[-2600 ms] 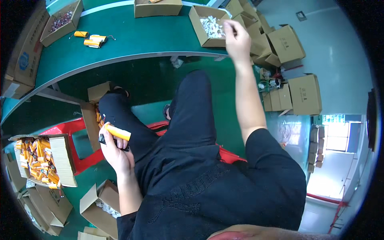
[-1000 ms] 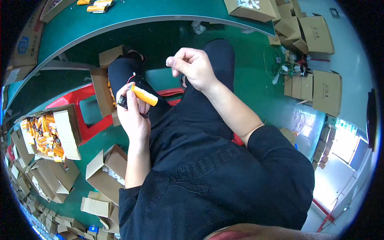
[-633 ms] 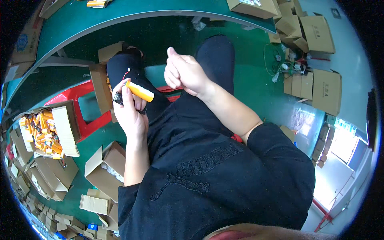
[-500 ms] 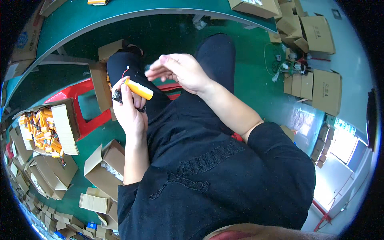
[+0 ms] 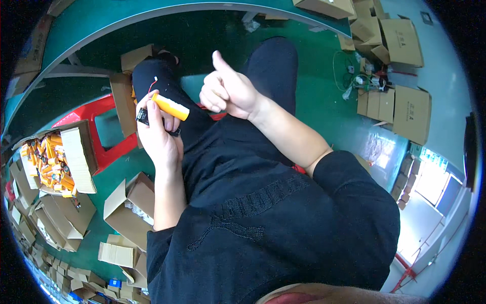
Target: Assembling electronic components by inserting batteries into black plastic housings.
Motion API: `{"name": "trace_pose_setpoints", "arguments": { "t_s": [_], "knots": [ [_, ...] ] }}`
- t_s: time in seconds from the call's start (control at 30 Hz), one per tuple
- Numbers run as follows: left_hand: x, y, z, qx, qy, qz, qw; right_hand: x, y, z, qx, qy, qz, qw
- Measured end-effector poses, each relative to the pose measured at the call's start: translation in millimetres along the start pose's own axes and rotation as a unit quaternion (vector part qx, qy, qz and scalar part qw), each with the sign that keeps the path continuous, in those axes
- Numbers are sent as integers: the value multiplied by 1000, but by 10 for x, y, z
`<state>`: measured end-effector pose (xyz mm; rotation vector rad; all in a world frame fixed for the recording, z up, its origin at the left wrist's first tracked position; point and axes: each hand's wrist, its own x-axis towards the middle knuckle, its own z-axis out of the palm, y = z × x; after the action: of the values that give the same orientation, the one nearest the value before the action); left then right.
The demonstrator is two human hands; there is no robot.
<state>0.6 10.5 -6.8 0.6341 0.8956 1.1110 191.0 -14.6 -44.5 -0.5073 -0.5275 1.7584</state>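
the left hand [image 5: 159, 139] has its grip closed around an orange cylinder [image 5: 170, 107] and a small black part [image 5: 143, 116], which may be a tiny circuit piece with thin wires. the cylinder lies across the fingertips, above the seated person's lap. just to its right, the right hand [image 5: 228, 91] is loosely curled, thumb raised, holding nothing visible. well left of the left grip, a cardboard box [image 5: 55, 162] holds more orange cylinders.

The left hand [image 5: 161, 134] hides most of a small black part [image 5: 143, 116].
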Motion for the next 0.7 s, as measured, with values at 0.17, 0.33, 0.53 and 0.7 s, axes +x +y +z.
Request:
{"name": "trace_pose_setpoints", "arguments": {
  "t_s": [0.17,0.33,0.53,0.7],
  "knots": [
    [-9,0,-14,3,2,0,1000,71,-188,515,60,160,49,984],
    [-14,-11,-33,-5,-6,-4,1000,77,-123,363,4,203,40,978],
    [-13,-32,-52,-11,-20,2,1000,-15,65,-92,13,101,44,994],
    [-4,-25,-33,-10,-12,-3,1000,-41,147,-192,214,-52,44,974]
  ]
}}
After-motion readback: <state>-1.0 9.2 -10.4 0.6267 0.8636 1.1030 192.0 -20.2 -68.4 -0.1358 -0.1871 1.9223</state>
